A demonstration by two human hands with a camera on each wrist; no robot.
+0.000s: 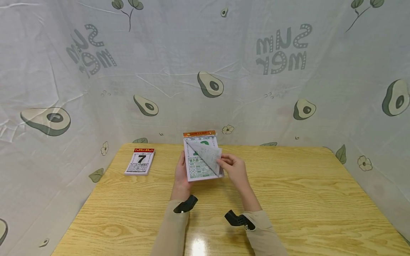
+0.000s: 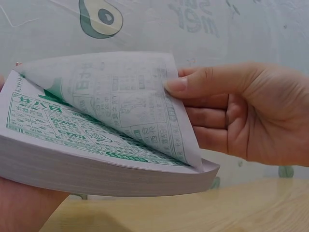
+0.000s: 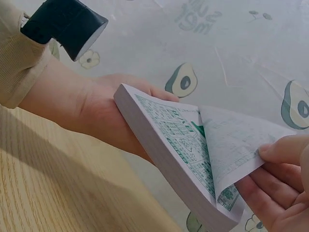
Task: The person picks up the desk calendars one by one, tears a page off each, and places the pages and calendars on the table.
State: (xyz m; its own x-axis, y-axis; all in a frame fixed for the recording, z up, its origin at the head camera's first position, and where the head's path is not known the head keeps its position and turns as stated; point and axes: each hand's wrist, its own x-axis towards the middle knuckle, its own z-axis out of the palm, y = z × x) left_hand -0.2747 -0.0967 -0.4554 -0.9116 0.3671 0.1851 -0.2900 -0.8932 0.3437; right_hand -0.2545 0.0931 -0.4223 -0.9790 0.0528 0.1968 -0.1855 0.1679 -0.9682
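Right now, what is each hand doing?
Left hand: holds the green calendar pad from beneath.
Right hand: pinches the pad's top sheet, peeled back.

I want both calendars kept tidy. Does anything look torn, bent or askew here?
Only the top page of the held calendar stands out: the right hand pinches its corner and folds it across. No tear shows. The other calendar lies flat on the table.
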